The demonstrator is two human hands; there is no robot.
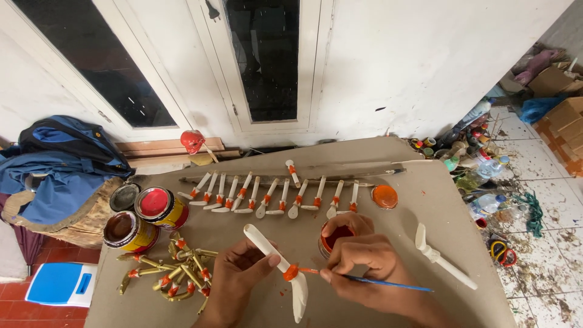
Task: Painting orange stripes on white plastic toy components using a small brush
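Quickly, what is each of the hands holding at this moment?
Left hand: closed on a white carved wooden piece with an orange band.
Right hand: closed on a thin blue-handled paintbrush.

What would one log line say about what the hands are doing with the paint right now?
left hand: holds white spoon | right hand: brush tip on spoon's orange band | paint jar: behind right hand

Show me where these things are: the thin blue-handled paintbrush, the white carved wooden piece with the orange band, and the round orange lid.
thin blue-handled paintbrush (388,283), head view, middle of handle.
white carved wooden piece with orange band (267,242), head view, upper white part.
round orange lid (385,197), head view, centre.
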